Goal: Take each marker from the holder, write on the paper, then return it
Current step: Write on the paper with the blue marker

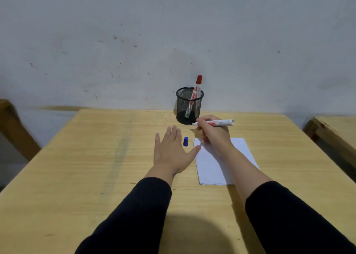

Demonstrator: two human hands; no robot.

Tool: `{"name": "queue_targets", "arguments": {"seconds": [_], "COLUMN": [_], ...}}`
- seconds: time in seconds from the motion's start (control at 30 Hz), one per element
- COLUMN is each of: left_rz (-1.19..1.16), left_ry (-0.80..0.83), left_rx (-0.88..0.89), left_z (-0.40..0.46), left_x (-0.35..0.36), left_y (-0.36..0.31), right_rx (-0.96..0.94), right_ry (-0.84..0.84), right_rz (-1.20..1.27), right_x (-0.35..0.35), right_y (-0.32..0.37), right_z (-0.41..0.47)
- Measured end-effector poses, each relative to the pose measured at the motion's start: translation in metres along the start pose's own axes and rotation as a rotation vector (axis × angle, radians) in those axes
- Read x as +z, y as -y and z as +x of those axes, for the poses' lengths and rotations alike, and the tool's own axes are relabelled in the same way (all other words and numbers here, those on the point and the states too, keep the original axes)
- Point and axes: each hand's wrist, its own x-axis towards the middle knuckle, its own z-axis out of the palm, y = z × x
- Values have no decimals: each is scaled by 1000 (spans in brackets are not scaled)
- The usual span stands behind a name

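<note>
On the paper (212, 163), small marks at its corner; uncapped marker (217, 122) gripped in right hand (213, 132), blue cap (185, 141) beside flat, spread left hand (171, 149); red marker (194, 95) waiting in holder (185, 117).

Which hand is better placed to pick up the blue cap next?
Left. The left hand lies flat and empty on the table, with the blue cap just beside its fingers. The right hand already has its grip on the uncapped marker above the paper.
</note>
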Motion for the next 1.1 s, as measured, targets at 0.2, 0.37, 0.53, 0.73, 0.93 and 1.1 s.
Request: {"name": "queue_targets", "arguments": {"seconds": [0.2,0.37,0.53,0.73,0.93,1.1], "left_rz": [9,24,23,26,23,25], "left_ry": [-8,-13,-11,-12,-2,-1], "left_rx": [-8,-14,-11,-19,-17,-19], "left_z": [2,3,2,4,2,3], "left_x": [1,1,1,3,1,0], "left_y": [0,0,0,0,-1,-1], "right_rx": [-173,-166,-178,-184,-186,-177], "right_ry": [-201,-290,-303,-283,-264,-286], "right_rz": [-250,-313,-394,-437,-461,-495], "right_x": [2,0,-1,-1,0,0], "right_y": [-7,-12,-13,-15,-14,-14], "right_z": [3,7,9,11,10,10]}}
